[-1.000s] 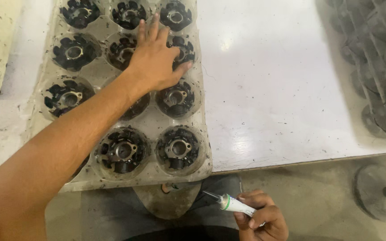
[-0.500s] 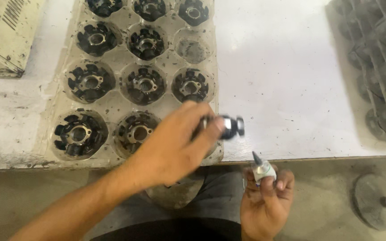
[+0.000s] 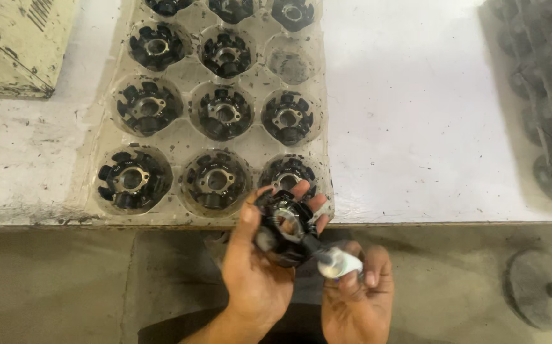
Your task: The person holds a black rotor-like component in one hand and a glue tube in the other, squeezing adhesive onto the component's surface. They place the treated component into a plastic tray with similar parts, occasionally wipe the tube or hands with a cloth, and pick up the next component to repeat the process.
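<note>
My left hand [image 3: 257,274] holds a black round stator-like part [image 3: 283,228] with a metal hub, below the table's front edge. My right hand [image 3: 359,293] grips a small white tube [image 3: 338,262] whose dark nozzle touches the part's lower right side. Just above the hands lies a clear plastic tray [image 3: 180,137] with round pockets. Most pockets hold the same black parts, such as one at the front left [image 3: 130,178]. One pocket [image 3: 289,64] in the right column is empty.
The tray rests on a white, worn table [image 3: 429,108]. A beige box [image 3: 14,44] stands at the far left. Stacked dark parts [image 3: 544,95] fill the right edge. A round grey base [image 3: 534,290] sits on the floor at the lower right.
My left hand lifted a black part out of the tray and brought it down toward my body. My right hand raised the tube until its nozzle met the part.
</note>
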`<state>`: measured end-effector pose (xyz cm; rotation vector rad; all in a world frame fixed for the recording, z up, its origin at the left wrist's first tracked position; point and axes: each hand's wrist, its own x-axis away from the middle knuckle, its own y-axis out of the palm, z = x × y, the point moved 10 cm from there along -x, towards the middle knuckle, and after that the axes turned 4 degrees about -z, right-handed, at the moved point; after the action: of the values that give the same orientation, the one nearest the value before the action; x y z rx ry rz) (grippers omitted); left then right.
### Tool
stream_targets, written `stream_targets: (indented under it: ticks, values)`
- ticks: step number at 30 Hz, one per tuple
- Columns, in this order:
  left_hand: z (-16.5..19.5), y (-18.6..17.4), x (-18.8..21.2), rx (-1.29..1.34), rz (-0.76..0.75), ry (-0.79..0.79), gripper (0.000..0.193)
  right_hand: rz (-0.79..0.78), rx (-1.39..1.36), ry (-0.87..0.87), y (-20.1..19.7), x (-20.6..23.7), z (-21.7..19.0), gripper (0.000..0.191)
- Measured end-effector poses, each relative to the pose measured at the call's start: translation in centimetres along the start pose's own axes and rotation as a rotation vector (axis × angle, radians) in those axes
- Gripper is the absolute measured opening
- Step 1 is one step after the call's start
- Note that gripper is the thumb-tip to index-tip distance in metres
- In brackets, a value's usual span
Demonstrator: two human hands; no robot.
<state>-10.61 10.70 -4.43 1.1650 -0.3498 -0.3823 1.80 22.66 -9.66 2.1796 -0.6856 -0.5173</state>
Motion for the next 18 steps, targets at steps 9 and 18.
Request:
stream_targets:
  ticks: [9,18]
  values:
    - [5.6,0.6,2.5,-0.133,-0.314,0.159,0.057,-0.113,0.748,-0.4,1.0,3.5,-3.2,0.04]
    - [8.1,1.2,3.8,-0.751,-0.35,0.451,0.048,-0.184,1.097,-0.62,4.3,4.4,-3.2,0.052]
